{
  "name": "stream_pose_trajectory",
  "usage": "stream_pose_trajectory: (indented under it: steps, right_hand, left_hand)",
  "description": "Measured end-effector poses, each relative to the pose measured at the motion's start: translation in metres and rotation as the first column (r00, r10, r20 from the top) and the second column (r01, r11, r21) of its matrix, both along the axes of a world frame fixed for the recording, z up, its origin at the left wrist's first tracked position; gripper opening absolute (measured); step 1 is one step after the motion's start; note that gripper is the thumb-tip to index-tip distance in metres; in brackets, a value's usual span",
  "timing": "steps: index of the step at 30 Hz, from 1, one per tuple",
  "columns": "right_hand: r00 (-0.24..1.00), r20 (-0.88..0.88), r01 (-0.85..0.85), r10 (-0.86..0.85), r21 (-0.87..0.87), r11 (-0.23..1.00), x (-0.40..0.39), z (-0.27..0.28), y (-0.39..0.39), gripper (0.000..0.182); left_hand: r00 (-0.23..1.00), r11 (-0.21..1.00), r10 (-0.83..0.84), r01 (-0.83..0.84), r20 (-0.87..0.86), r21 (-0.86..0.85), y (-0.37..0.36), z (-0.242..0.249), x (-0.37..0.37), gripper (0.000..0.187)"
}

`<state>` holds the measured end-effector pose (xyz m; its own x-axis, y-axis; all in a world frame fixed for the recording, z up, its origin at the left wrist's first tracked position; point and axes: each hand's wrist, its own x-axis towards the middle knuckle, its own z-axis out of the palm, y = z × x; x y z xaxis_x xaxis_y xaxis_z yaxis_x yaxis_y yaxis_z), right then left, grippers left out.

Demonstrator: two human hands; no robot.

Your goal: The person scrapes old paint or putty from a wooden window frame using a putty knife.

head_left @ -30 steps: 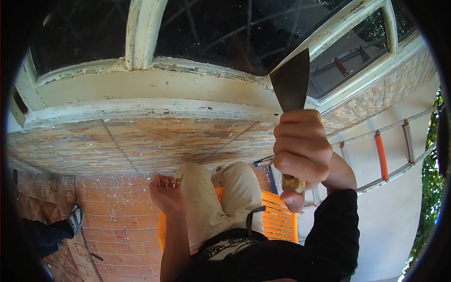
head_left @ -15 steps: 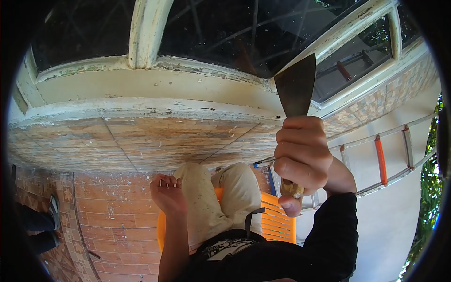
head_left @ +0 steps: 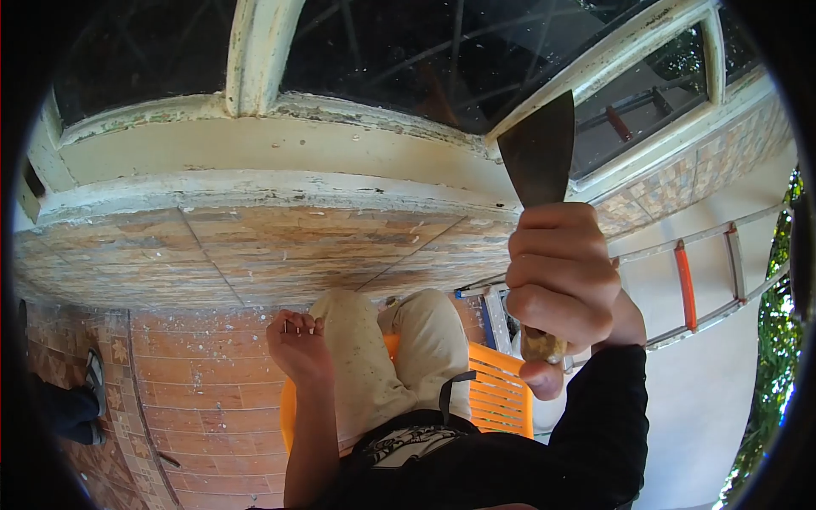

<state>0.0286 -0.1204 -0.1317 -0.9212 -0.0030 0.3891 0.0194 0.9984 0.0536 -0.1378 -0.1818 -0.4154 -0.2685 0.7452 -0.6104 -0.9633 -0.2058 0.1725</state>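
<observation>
My right hand (head_left: pixel 563 276) is wrapped round the handle of a putty knife (head_left: pixel 541 153), and the worn yellowish handle end shows below the fist. Its wide dark blade points up, overlapping the corner of the peeling window frame (head_left: pixel 357 136) in this view. Near my left knee, my left hand (head_left: pixel 297 344) rests palm up with loosely curled fingers and nothing visible in it. Flaked white paint and bare patches mark the frame's lower ledge (head_left: pixel 280 189). My beige trousers (head_left: pixel 357 357) carry small specks.
I sit on an orange plastic chair (head_left: pixel 501 395) close to the stone-look tiled wall (head_left: pixel 297 251). A metal ladder (head_left: pixel 686 285) with an orange rung stands at the right. Paint flakes litter the tiled floor (head_left: pixel 204 399). Another person's foot (head_left: pixel 95 382) shows at far left.
My right hand and the putty knife have shifted slightly to the right, and the blade leans a little differently. The view has moved slightly; my left hand keeps its pose.
</observation>
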Motion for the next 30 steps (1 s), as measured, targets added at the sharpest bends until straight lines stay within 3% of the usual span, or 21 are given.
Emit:
stream_pose_trajectory:
  steps: [11,13,16,21,23,26,30]
  right_hand:
    - [0.998,-0.039,0.05,-0.051,-0.042,0.998,0.002,0.006,-0.002,0.056]
    - [0.99,-0.112,-0.088,0.087,-0.009,0.996,0.0,0.005,0.006,0.047]
    - [0.979,-0.184,-0.096,0.088,-0.035,0.995,0.004,0.002,0.001,0.047]
    - [0.984,-0.129,-0.122,0.12,-0.004,0.993,0.005,0.003,0.003,0.044]
    - [0.999,0.028,-0.018,0.019,-0.038,0.999,0.008,0.006,-0.003,0.055]
    - [0.989,-0.113,-0.099,0.099,0.007,0.995,-0.003,-0.006,0.004,0.041]
    - [0.999,0.025,-0.024,0.025,-0.034,0.999,0.006,0.002,-0.002,0.053]
  left_hand:
    - [1.0,0.999,0.004,-0.004,-0.004,0.032,-0.001,0.0,-0.002,0.009]
    - [1.0,1.0,0.001,-0.001,-0.004,0.03,-0.003,0.001,-0.002,0.009]
    - [1.0,1.0,0.009,-0.009,0.006,0.022,0.0,-0.001,-0.002,0.009]
    - [1.0,1.0,0.009,-0.01,0.004,0.021,0.0,-0.003,-0.001,0.009]
    - [1.0,1.0,0.002,-0.002,-0.01,0.023,0.0,-0.003,-0.001,0.01]
    - [1.0,1.0,-0.006,0.006,-0.017,0.012,0.0,-0.001,-0.002,0.011]
    - [1.0,0.999,0.001,0.0,-0.011,0.036,0.0,-0.003,-0.001,0.009]
